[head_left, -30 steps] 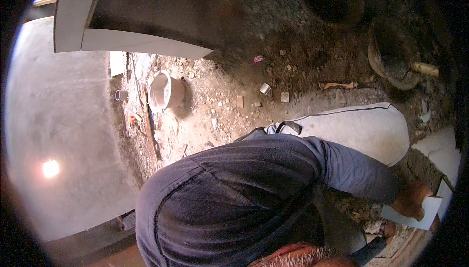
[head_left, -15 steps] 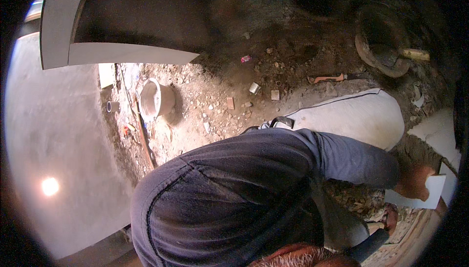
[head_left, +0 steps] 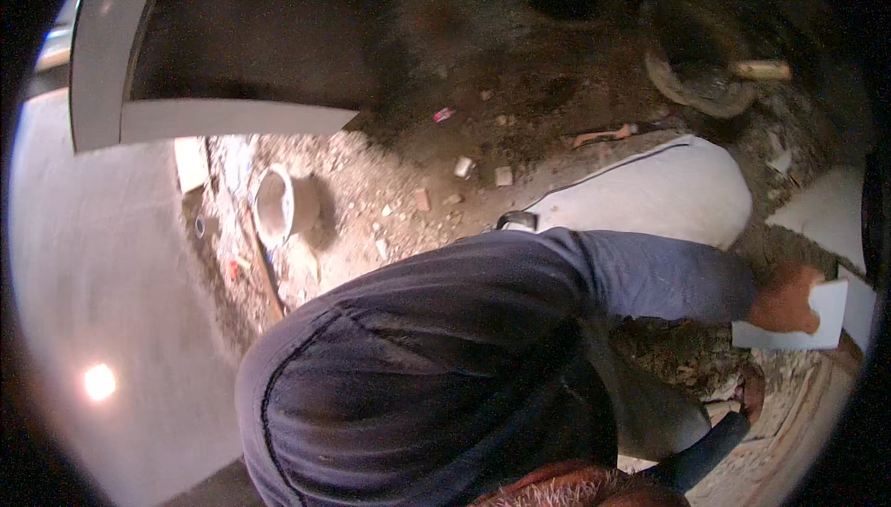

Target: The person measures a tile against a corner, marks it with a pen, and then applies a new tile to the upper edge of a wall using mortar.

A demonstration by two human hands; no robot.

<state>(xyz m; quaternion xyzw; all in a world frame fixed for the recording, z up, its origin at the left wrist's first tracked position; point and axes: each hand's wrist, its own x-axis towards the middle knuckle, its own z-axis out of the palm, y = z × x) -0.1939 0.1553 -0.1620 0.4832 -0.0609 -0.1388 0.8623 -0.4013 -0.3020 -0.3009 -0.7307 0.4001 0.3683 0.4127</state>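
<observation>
At the right, my left hand [head_left: 787, 301] reaches out in a blue-grey sleeve, its fingers closed over a flat white tile [head_left: 829, 318]. Another pale panel [head_left: 858, 307] stands just behind the tile's right edge. Lower down, a dark sleeve leads to my right hand [head_left: 753, 392], low near rubble. Its fingers are too unclear to read. My dark-sweatered shoulder [head_left: 427, 368] covers the lower middle, and a pale trouser leg [head_left: 659, 196] is bent beneath my left arm.
A white bucket [head_left: 302, 208] stands on stony ground at the left, by a short pipe [head_left: 206, 227] and a long stick [head_left: 263, 266]. Farther right lie an orange-handled tool [head_left: 603, 136], a round pan [head_left: 677, 89] and broken white sheets [head_left: 826, 214]. A smooth grey surface [head_left: 102, 275] fills the left.
The view has tilted slightly: things at the right sit higher, the bucket a little lower and farther left. My left hand keeps its hold on the tile.
</observation>
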